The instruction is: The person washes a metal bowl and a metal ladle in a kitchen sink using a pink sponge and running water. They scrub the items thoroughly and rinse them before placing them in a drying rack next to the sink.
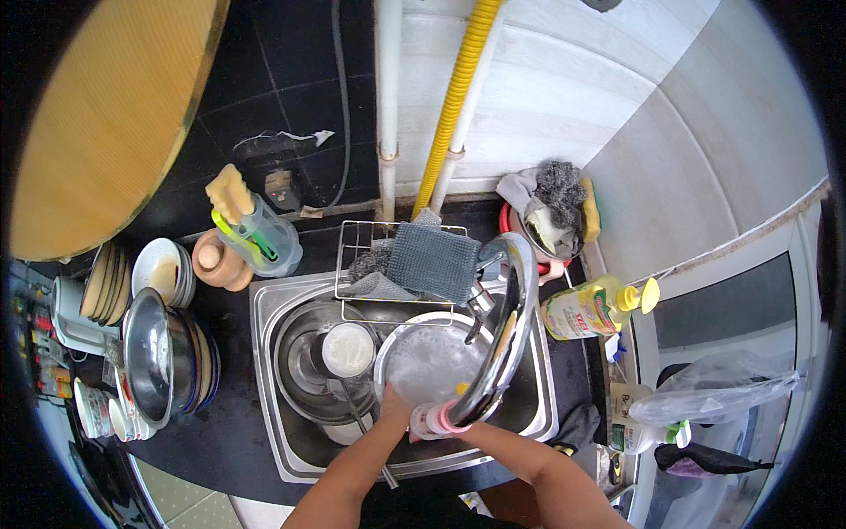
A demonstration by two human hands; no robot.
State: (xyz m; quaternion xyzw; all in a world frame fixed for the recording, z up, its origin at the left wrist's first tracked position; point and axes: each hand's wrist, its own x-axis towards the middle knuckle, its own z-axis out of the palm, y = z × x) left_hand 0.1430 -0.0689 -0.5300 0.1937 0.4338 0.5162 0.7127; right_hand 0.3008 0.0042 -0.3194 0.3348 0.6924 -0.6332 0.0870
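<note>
A round white-rimmed basin [381, 353] with cloudy, sudsy water stands in the right part of the steel sink. My left hand [394, 407] is at the basin's near left rim; its fingers hardly show, so its grip is unclear. My right forearm reaches in from the lower right, and its hand is hidden behind the tap [520, 291] and the pink nozzle [428, 421] at the spout's end. A small yellow patch shows in the water beside the spout. Left of the basin, a steel pot [295, 388] holds a ladle-like utensil with a pale round bowl [347, 350].
A wire rack [352, 236] with a grey mesh scouring cloth [434, 263] spans the sink's back. Stacked bowls [163, 269] and a steel bowl [148, 357] stand left, near a wooden mortar [220, 263]. On the right are a yellow pump bottle [582, 310] and a pot of scrubbers [551, 220].
</note>
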